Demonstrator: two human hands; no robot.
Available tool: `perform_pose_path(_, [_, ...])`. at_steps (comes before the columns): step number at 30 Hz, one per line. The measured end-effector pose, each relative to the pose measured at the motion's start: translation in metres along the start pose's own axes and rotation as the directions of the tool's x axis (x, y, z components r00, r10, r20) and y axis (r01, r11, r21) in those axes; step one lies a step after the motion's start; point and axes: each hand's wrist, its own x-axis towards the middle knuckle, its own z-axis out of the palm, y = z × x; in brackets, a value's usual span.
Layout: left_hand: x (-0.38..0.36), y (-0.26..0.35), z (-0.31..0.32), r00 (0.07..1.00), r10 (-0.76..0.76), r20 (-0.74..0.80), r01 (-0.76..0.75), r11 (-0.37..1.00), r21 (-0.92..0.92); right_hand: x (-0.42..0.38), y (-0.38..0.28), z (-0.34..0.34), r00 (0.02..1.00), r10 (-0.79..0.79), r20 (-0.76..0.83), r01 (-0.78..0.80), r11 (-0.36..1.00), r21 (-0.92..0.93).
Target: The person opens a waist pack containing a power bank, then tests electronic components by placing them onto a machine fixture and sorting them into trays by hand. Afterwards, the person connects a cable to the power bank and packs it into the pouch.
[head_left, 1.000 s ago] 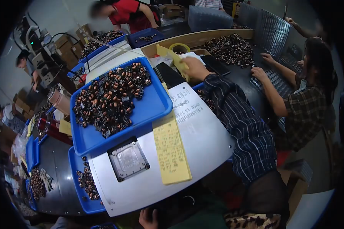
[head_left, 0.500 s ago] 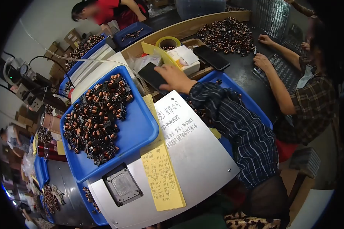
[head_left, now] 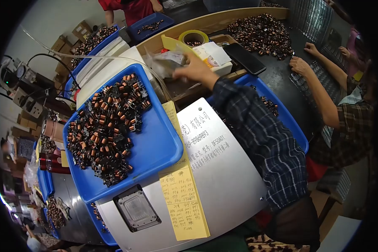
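My right hand [head_left: 194,69] reaches forward in a dark plaid sleeve over a wooden box [head_left: 233,38]. Its fingers are closed on a clear plastic bag [head_left: 166,61], which is blurred and lifted above the box. A blue tray [head_left: 155,153] heaped with small copper-wound coils [head_left: 105,126] lies left of the arm. Under the arm are a white printed sheet [head_left: 216,164] and a yellow handwritten slip [head_left: 184,201]. My left hand is out of sight.
A yellow tape roll [head_left: 194,38], a white carton [head_left: 217,59] and a black phone [head_left: 244,58] lie by the box. A second blue tray [head_left: 283,115] lies to the right. A co-worker's hands [head_left: 300,65] work on the dark table, beside a coil pile [head_left: 262,29].
My right hand left the black flat object it touched and rose toward the back left with the plastic bag. The view shifted slightly; the person in red is now mostly out of frame.
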Motion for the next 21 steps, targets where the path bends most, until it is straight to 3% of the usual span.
perform_pose_path(1, [0.003,0.0,0.001,1.0,0.004,0.008,-0.004,1.0,-0.006,-0.005,-0.016,-0.012,0.995,0.066,0.071,-0.084,0.952,0.294])
perform_pose_path(2, [0.007,0.0,0.002,1.0,0.009,0.015,-0.008,1.0,-0.012,0.004,-0.015,-0.014,0.994,0.102,-0.032,-0.085,0.933,0.349])
perform_pose_path(3, [0.011,0.0,0.002,1.0,0.015,0.02,-0.014,1.0,-0.016,0.002,-0.026,-0.026,0.997,0.04,-0.07,-0.017,0.954,0.3])
perform_pose_path(5, [0.021,0.001,0.003,0.999,0.029,0.028,-0.029,0.999,-0.028,0.0,-0.034,-0.05,0.957,-0.225,-0.183,0.204,0.971,-0.122])
perform_pose_path(7, [0.034,0.004,0.008,0.998,0.052,0.033,-0.05,0.997,-0.051,-0.001,-0.029,-0.065,0.87,-0.415,-0.265,0.225,0.814,-0.535])
perform_pose_path(11, [0.06,0.016,0.023,0.996,0.087,0.023,-0.084,0.991,-0.105,-0.009,-0.003,-0.08,0.887,-0.339,-0.314,0.096,0.8,-0.593])
perform_pose_path(15, [0.076,0.031,0.024,0.995,0.099,0.029,-0.094,0.987,-0.129,-0.018,0.025,-0.076,0.973,-0.179,-0.143,0.023,0.696,-0.717])
perform_pose_path(16, [0.076,0.036,0.023,0.995,0.095,0.031,-0.09,0.987,-0.131,-0.017,0.026,-0.077,0.98,-0.165,-0.112,0.028,0.671,-0.741])
perform_pose_path(19, [0.048,0.05,0.014,0.999,0.015,0.043,-0.009,0.992,-0.129,0.004,0.054,-0.092,0.852,-0.524,-0.004,0.35,0.575,-0.739])
perform_pose_path(21, [0.001,0.062,0.004,0.993,-0.12,0.013,0.121,0.986,-0.116,-0.017,0.014,-0.096,0.943,-0.332,0.008,0.26,0.725,-0.637])
